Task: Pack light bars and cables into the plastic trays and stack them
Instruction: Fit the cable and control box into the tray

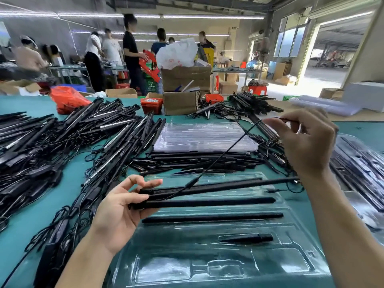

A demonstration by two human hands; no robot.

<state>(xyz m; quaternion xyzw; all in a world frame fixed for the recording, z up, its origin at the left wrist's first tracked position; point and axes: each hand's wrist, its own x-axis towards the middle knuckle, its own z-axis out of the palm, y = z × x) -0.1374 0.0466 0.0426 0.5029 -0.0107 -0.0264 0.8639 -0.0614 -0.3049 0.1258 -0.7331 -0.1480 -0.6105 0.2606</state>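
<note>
Clear plastic tray (291, 242) lies on green surface (20, 242), with light bars (212, 217) in its slots. Left hand (118, 213) grips bar ends (145, 203) over tray; right hand (305, 142) pinches thin black cable (228, 150), raised, taut toward bars.

Interior evenly bright: ceiling tube lights (212, 17) streak as white lines, and daylight through the open doorway (330, 65) at right is blown out, washing the floor there. Wide-angle distortion bends the desk (27, 231) and walls at the frame edges. Background people and the left bar pile (31, 154) are motion-blurred; glare glints on the clear tray (228, 265).
</note>
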